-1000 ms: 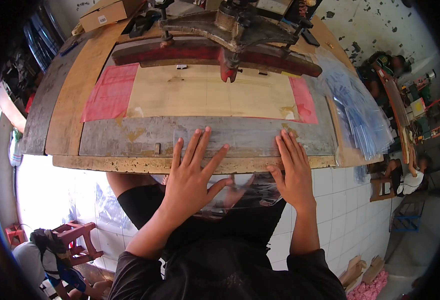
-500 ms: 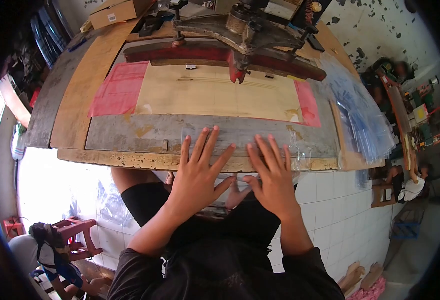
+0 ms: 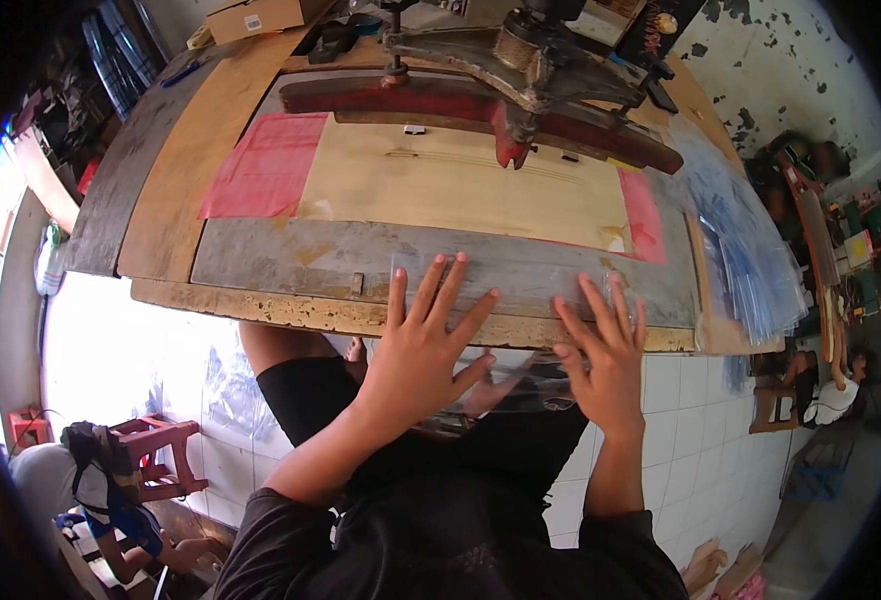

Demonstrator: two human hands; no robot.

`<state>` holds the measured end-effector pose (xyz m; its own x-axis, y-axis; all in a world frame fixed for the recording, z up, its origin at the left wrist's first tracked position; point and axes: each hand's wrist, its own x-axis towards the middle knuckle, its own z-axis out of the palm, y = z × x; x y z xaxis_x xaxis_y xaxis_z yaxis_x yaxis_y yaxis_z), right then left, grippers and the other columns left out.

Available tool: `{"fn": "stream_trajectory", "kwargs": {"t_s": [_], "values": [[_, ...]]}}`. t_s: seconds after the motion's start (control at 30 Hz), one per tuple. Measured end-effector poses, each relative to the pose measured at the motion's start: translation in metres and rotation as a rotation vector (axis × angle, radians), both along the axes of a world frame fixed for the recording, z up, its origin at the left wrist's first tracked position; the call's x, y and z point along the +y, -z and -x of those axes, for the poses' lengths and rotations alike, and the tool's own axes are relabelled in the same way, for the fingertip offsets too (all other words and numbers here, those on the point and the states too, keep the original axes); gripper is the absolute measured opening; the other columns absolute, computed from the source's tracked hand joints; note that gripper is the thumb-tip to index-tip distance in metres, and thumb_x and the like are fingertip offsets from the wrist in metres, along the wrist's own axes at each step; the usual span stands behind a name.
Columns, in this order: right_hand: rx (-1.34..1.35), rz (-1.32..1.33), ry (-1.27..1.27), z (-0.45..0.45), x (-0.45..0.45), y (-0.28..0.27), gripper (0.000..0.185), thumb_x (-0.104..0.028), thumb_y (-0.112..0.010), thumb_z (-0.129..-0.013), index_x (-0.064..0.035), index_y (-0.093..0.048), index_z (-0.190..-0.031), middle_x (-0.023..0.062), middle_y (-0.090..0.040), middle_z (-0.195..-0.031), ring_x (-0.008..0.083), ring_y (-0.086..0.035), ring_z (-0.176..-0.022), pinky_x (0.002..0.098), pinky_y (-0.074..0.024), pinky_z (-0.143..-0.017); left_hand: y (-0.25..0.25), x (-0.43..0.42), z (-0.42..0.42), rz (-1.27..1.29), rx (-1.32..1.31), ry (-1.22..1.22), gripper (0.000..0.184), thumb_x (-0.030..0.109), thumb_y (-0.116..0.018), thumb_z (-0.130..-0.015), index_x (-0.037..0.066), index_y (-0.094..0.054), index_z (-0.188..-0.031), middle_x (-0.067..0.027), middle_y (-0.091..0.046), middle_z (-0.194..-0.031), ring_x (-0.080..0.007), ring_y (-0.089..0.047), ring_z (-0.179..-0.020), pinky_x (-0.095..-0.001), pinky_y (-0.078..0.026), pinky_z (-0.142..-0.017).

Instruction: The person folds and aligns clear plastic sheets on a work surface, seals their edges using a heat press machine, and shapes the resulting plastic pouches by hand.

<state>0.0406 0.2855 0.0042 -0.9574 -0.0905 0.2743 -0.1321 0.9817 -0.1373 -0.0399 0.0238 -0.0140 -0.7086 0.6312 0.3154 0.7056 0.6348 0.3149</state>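
A clear plastic sheet (image 3: 531, 285) lies over the front edge of the grey worktop (image 3: 261, 255) and hangs down above the lap. My left hand (image 3: 419, 345) rests flat on its left part, fingers spread. On its right part lies my right hand (image 3: 606, 360), also with fingers apart. Behind both hands, a yellowish panel (image 3: 461, 190) with pink ends is fixed to the worktop. Over the panel's back edge stands a red and black metal press bar (image 3: 391, 98).
Clear plastic sheets (image 3: 751, 260) are piled at the right of the table. A cardboard box (image 3: 261, 20) sits at the back left. One person (image 3: 111, 500) is at the lower left, and another (image 3: 831, 395) sits at the far right beside a bench.
My right hand slid left across the sheet toward my left hand, then back right. My left hand stays spread on the sheet. The whole view has shifted slightly.
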Motion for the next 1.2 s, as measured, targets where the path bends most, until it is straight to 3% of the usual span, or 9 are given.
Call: {"fn": "stream_trajectory", "kwargs": {"t_s": [0.3, 0.53, 0.87, 1.2], "values": [[0.070, 0.074, 0.093, -0.002, 0.021, 0.019, 0.048, -0.046, -0.058, -0.109, -0.0214, -0.068, -0.149, 0.0031, -0.049, -0.168, 0.0391, -0.032, -0.161, 0.0635, -0.0197, -0.130, 0.000, -0.003, 0.001, 0.022, -0.015, 0.010, 0.074, 0.048, -0.076, -0.095, 0.021, -0.052, -0.160, -0.0222, -0.031, -0.174, -0.0429, -0.028, -0.162, -0.0705, -0.021, -0.127], [0.076, 0.117, 0.100, -0.001, 0.027, 0.024, 0.050, -0.045, -0.059, -0.109, -0.0213, -0.064, -0.153, 0.0054, -0.046, -0.170, 0.0369, -0.037, -0.159, 0.0608, -0.0229, -0.130, 0.004, -0.005, 0.001, 0.000, -0.006, 0.004, 0.078, 0.051, -0.078, -0.092, 0.025, -0.052, -0.160, -0.0183, -0.033, -0.174, -0.0383, -0.029, -0.162, -0.0696, -0.020, -0.128], [0.023, 0.116, 0.127, 0.001, 0.023, 0.009, 0.052, -0.039, -0.068, -0.105, -0.0166, -0.065, -0.151, 0.0115, -0.043, -0.171, 0.0354, -0.039, -0.158, 0.0590, -0.0279, -0.128, -0.001, -0.005, 0.001, 0.041, 0.002, 0.012, 0.080, 0.054, -0.078, -0.091, 0.024, -0.051, -0.161, -0.0193, -0.033, -0.174, -0.0395, -0.029, -0.162, -0.0700, -0.019, -0.128], [0.031, 0.029, 0.131, 0.000, 0.022, 0.014, 0.060, -0.044, -0.063, -0.107, -0.0162, -0.056, -0.159, 0.0134, -0.041, -0.172, 0.0364, -0.036, -0.160, 0.0599, -0.0268, -0.129, 0.000, -0.005, 0.000, 0.033, 0.007, 0.007, 0.082, 0.053, -0.079, -0.090, 0.023, -0.051, -0.161, -0.0185, -0.034, -0.173, -0.0392, -0.030, -0.162, -0.0697, -0.020, -0.128]]}}
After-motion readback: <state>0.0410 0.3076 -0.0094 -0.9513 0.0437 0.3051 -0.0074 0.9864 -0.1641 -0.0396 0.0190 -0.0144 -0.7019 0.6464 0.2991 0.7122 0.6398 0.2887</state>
